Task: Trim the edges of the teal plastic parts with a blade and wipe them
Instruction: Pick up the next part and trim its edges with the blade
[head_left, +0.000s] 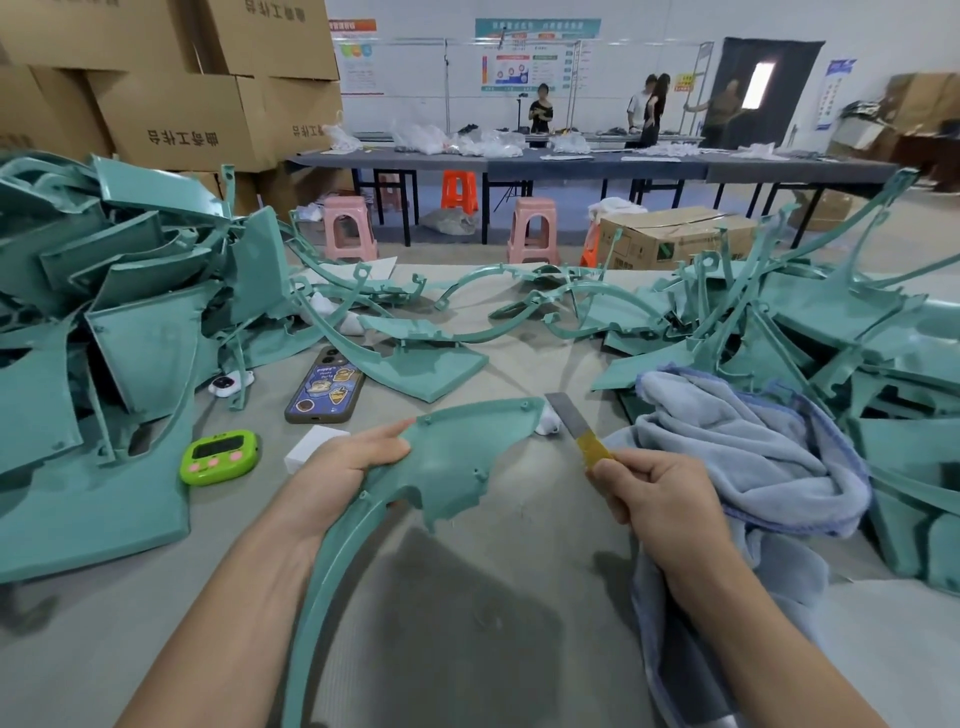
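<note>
Presently holds a teal plastic part (457, 452) above the tabletop (519, 613), pinched at its edge in the left grip (348, 467); clamps the right grip (660, 493) round a blade (569, 415) beside a blue towel (753, 452).

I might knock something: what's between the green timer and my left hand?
A small white box lies between the green timer and your left hand, per the head view.

1 teal panel (457, 452) with long curved tail, yellow-wrapped blade (570, 417) just beside it, bunched blue cloth (753, 441)
</note>
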